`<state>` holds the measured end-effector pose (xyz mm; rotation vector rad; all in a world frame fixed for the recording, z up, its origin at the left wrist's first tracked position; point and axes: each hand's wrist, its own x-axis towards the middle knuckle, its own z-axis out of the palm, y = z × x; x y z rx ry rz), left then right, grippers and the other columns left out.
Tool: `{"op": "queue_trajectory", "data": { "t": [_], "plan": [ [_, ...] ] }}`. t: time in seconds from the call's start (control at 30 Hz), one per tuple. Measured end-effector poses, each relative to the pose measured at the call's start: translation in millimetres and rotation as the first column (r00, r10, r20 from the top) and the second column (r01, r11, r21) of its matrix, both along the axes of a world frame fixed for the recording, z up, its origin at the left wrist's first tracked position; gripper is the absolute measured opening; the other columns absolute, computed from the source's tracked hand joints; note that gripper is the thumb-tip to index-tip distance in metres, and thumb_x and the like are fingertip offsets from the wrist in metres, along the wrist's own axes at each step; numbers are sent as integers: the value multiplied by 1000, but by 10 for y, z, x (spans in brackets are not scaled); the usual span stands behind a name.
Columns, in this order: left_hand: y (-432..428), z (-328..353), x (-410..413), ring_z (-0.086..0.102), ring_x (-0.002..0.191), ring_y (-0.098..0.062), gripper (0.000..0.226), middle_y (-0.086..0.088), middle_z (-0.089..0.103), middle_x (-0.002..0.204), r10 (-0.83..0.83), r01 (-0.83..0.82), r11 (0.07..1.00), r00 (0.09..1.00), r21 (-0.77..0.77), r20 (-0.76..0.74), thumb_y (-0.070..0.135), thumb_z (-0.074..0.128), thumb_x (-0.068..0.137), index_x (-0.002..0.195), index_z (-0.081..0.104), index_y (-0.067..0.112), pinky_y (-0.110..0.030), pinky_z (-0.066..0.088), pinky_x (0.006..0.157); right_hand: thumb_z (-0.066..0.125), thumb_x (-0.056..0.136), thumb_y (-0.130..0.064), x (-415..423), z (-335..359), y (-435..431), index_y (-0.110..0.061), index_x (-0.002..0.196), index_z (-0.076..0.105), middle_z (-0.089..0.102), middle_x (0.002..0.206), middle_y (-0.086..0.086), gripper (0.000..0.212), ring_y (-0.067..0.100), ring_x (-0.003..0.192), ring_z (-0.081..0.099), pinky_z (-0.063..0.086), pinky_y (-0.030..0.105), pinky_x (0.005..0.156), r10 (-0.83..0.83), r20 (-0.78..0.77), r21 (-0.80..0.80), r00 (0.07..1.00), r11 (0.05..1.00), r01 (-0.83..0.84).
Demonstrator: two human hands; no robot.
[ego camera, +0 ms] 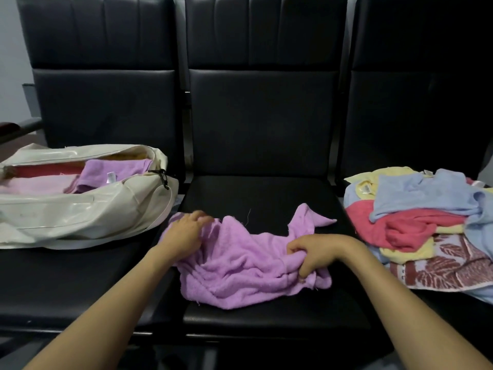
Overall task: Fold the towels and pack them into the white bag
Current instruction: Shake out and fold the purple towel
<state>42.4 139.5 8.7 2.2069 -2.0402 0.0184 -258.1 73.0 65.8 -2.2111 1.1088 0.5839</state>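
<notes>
A crumpled purple towel lies on the middle black seat. My left hand grips its upper left corner with curled fingers. My right hand pinches a bunch of the cloth at its right edge. The white bag lies open on the left seat, with a purple towel, a pink one and a red one inside. A pile of unfolded towels in blue, red and yellow sits on the right seat.
Three black padded seats stand in a row with tall backrests. A patterned red-and-white towel lies under the pile at the right. An armrest shows at the far left.
</notes>
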Motion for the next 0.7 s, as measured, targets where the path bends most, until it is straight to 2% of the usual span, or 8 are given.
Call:
{"op": "queue_trajectory", "data": {
  "t": [0.13, 0.23, 0.3, 0.33, 0.4, 0.53, 0.6, 0.7],
  "plan": [
    [45, 56, 26, 53, 110, -20, 27, -2, 57, 116, -39, 46, 986, 998, 160, -49, 34, 55, 93, 118, 65, 28, -28, 39, 96, 72, 79, -24, 35, -42, -143, -31, 84, 56, 58, 87, -1, 18, 18, 81, 57, 48, 29, 72, -43, -189, -53, 981, 998, 34],
    [66, 137, -9, 60, 99, -21, 28, -1, 65, 103, 76, -61, 977, 995, 207, -67, 48, 59, 87, 104, 68, 26, -31, 46, 88, 59, 90, -31, 334, -277, -317, -16, 123, 58, 57, 116, 11, 36, 30, 114, 57, 50, 41, 91, -418, 222, -488, 881, 734, 472],
    [66, 158, -87, 65, 85, -24, 27, -5, 69, 91, 164, -110, 960, 966, 257, -198, 44, 60, 89, 91, 68, 18, -30, 52, 78, 50, 97, -24, 508, -350, -316, -19, 154, 17, 11, 159, 16, 65, 34, 147, 12, 25, 49, 114, -348, 482, -498, 804, 646, 579],
    [65, 164, -147, 67, 76, -25, 25, -7, 69, 83, 216, -109, 952, 902, 286, -375, 37, 60, 92, 87, 67, 14, -30, 55, 73, 46, 99, -21, 567, -354, -299, -22, 154, -5, -16, 160, 8, 75, 26, 148, -10, 9, 47, 118, -295, 541, -460, 787, 679, 571],
    [77, 189, -283, 67, 62, -24, 15, -12, 67, 77, 301, -51, 940, 593, 338, -747, 17, 56, 96, 90, 64, 6, -35, 60, 69, 37, 101, -18, 638, -333, -271, -22, 153, -10, -22, 159, 0, 71, 17, 147, -16, -3, 43, 119, -248, 580, -428, 775, 717, 550],
    [102, 185, -420, 70, 77, -17, 22, -13, 64, 103, 293, 148, 935, 187, 322, -937, -5, 49, 95, 116, 56, 0, -30, 60, 75, 39, 101, -20, 625, -301, -258, -9, 129, 56, 44, 142, 13, 34, 28, 129, 41, 34, 39, 107, -188, 548, -413, 815, 787, 459],
    [100, 150, -468, 70, 87, -19, 29, -10, 63, 114, 215, 194, 943, 258, 269, -942, -8, 48, 94, 120, 57, 1, -29, 58, 80, 46, 99, -25, 585, -276, -182, -12, 115, 64, 54, 126, 8, 27, 23, 113, 51, 43, 36, 96, -154, 532, -380, 833, 836, 397],
    [59, 105, -418, 64, 98, -13, 27, -1, 66, 117, -41, 116, 990, 786, 81, -617, 2, 56, 92, 115, 66, 12, -23, 49, 91, 55, 94, -37, 508, -228, -20, -19, 98, 60, 52, 108, 2, 19, 17, 97, 52, 44, 31, 82, -56, 351, -433, 935, 875, 215]
  ]
}}
